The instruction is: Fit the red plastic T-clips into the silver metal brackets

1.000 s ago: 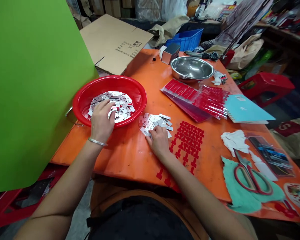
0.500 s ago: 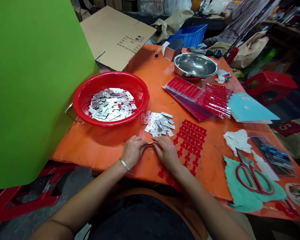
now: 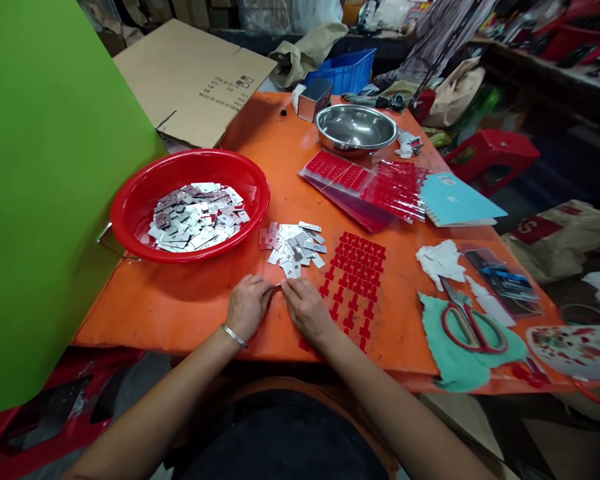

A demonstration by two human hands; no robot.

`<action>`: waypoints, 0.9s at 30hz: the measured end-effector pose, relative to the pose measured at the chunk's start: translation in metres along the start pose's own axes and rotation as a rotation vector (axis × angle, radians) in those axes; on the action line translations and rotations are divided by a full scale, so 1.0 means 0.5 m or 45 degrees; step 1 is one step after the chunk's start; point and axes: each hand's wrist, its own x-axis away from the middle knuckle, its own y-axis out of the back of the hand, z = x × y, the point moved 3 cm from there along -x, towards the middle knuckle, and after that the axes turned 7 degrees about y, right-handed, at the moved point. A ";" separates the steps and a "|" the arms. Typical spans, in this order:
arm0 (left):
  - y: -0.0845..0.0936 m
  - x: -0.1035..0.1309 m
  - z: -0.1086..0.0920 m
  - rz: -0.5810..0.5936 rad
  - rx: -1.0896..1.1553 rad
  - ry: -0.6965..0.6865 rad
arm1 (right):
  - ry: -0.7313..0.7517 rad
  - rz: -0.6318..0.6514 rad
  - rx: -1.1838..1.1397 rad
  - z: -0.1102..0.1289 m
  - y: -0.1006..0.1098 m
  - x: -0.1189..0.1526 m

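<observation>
Close to the table's front edge, my left hand and my right hand meet, both with fingers pinched on one small metal plate. Only a thin edge of that plate shows between the fingertips. Just beyond them lies a loose pile of silvery metal plates. Rows of red T-shaped pieces are laid out on the table beside my right hand, and my forearm partly covers the nearest ones. A red basin at the left holds many more metal plates.
On the orange table are a steel bowl, red sheets in plastic, a light blue notebook and scissors on a green cloth. A green panel rises at the left, near cardboard.
The view has turned right, so the table's things sit further left in the picture. Both hands stay together on the metal plate, which now shows less between the fingers.
</observation>
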 end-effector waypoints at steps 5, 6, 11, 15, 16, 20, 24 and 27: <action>0.009 -0.004 -0.006 0.012 0.179 0.092 | -0.375 -0.261 -0.263 -0.038 0.059 0.012; 0.009 -0.006 -0.008 0.013 0.273 0.141 | -0.504 -0.310 -0.284 -0.058 0.077 0.022; -0.022 -0.025 -0.047 0.175 0.955 0.430 | -0.932 -0.309 -0.099 -0.168 0.161 0.086; -0.076 -0.055 -0.115 0.412 1.488 0.568 | -0.975 -0.164 0.005 -0.204 0.179 0.102; -0.088 -0.063 -0.131 0.451 1.546 0.581 | -0.966 -0.139 0.027 -0.205 0.178 0.101; -0.134 -0.095 -0.178 0.559 1.655 0.624 | -0.916 -0.084 0.126 -0.209 0.167 0.088; -0.163 -0.120 -0.199 0.592 1.675 0.697 | -0.916 -0.067 0.177 -0.221 0.161 0.086; -0.172 -0.133 -0.207 0.567 1.653 0.736 | -0.912 -0.088 0.199 -0.218 0.158 0.092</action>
